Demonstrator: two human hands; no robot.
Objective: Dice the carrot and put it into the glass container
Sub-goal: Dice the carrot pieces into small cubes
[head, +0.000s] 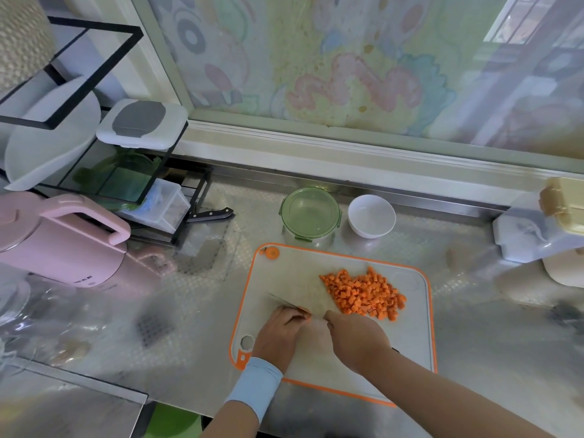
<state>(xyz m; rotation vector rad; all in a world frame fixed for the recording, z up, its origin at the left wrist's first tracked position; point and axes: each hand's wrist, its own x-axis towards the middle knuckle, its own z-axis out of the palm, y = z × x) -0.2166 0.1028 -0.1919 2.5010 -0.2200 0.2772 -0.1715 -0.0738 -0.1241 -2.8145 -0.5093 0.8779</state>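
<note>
Cutting board (284, 273), white with an orange rim, lies on the metal counter (474, 343) in front of the person.

Diced carrot (363, 294): loose heap of small cubes on the right half of the board, none in the container.

Left hand (279, 333): on the near left part of the board, fingers curled down, pinching a small carrot piece (305, 313) against the board. Pale blue wristband (256, 384) on that wrist.

Right hand (357, 339): just beside the left, fingers closed round the handle of a knife (286, 302). Blade is blurred and runs left and away, over the left fingertips.

Round carrot end (271, 252) sits in the far left corner of the board.

Glass container (311, 213): behind the board, off it, green clip lid on. White bowl (371, 216) just to its right. Pink kettle (60, 241) stands well to the left.
</note>
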